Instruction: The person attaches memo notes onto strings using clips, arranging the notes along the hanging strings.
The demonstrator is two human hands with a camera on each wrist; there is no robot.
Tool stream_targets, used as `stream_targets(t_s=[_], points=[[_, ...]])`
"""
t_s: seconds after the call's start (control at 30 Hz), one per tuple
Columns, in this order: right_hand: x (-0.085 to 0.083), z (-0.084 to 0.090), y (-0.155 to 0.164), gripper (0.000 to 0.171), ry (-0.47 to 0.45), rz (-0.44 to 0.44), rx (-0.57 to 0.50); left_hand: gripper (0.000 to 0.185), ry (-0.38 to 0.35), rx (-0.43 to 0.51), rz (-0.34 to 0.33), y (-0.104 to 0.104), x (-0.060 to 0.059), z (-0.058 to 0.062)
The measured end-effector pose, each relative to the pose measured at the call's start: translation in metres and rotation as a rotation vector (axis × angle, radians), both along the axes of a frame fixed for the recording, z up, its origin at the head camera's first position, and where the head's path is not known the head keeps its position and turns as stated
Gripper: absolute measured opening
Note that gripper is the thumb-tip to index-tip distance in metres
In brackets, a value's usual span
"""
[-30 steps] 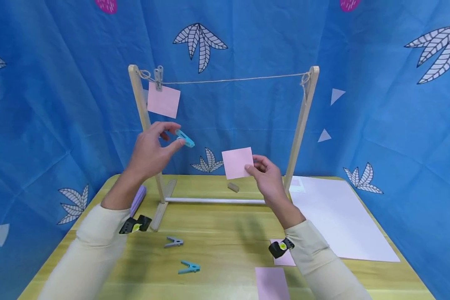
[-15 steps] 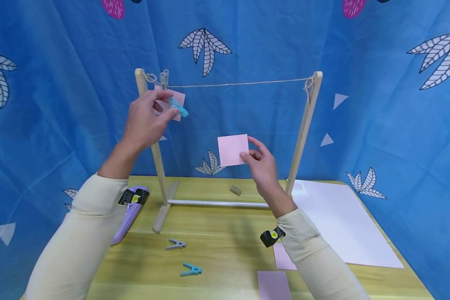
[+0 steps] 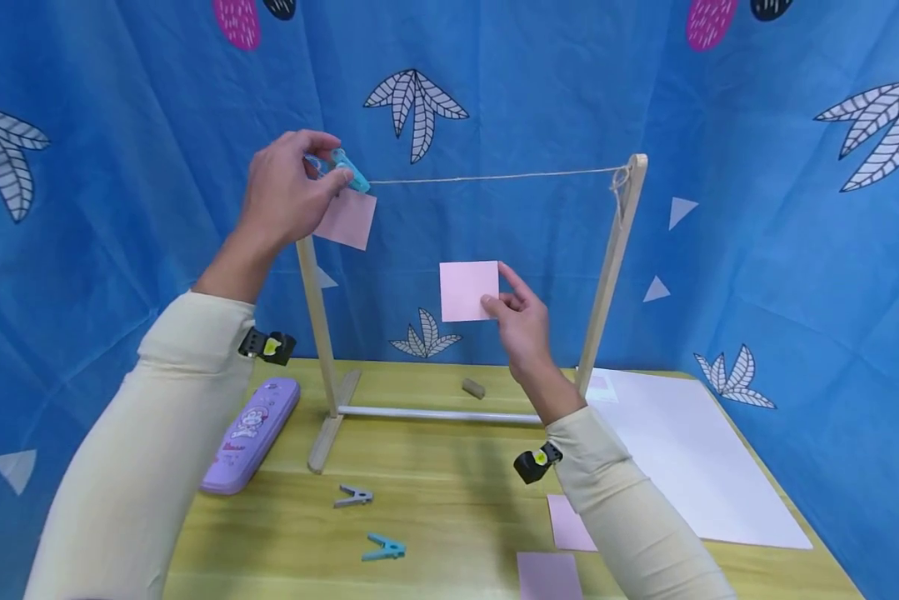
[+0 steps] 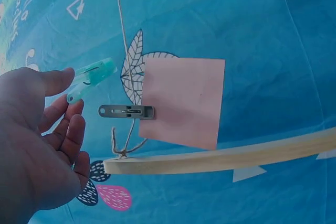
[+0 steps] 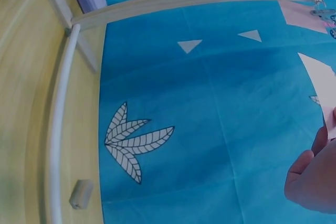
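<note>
Turquoise clothespin (image 3: 342,167) pinched in left hand (image 3: 287,196), raised to the twine line (image 3: 494,177) at the left post (image 3: 316,317) of the wooden rack (image 3: 614,258), just beside the pink note (image 3: 347,218) already hanging from a grey peg (image 4: 126,112). Pink square of paper (image 3: 468,290) pinched by one edge in right hand (image 3: 521,327), held below the line, mid-span. Seemingly the hanging step: next, paper up to the twine, pin squeezed open over both. Grey peg hidden behind the left hand from the head camera; right hand's note cropped at the wrist view's edge.
</note>
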State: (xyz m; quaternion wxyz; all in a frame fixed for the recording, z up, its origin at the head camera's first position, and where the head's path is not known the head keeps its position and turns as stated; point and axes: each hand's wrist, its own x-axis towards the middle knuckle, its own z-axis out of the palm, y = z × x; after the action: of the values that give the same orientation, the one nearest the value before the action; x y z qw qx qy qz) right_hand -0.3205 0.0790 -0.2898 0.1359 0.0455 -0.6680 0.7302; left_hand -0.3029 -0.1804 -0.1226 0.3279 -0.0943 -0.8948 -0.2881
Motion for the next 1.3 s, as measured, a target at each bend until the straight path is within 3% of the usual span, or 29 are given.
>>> stream_targets(t_s=[0.17,0.57,0.9,1.3], points=[[-0.005,0.004,-0.001,0.053,-0.006,-0.017,0.009,0.048,-0.054,-0.037,0.009,0.004,-0.011,0.004],[-0.017,0.028,-0.018,0.039,0.029,-0.010,0.093,0.047,-0.058,-0.207,0.050,0.018,-0.021,0.020],[-0.029,0.046,-0.030,0.033,0.025,0.014,0.128,0.045,-0.110,-0.203,0.014,0.026,-0.029,0.027],[-0.038,0.057,-0.047,0.030,0.036,0.002,0.164,0.041,-0.110,-0.200,0.032,0.026,-0.036,0.027]])
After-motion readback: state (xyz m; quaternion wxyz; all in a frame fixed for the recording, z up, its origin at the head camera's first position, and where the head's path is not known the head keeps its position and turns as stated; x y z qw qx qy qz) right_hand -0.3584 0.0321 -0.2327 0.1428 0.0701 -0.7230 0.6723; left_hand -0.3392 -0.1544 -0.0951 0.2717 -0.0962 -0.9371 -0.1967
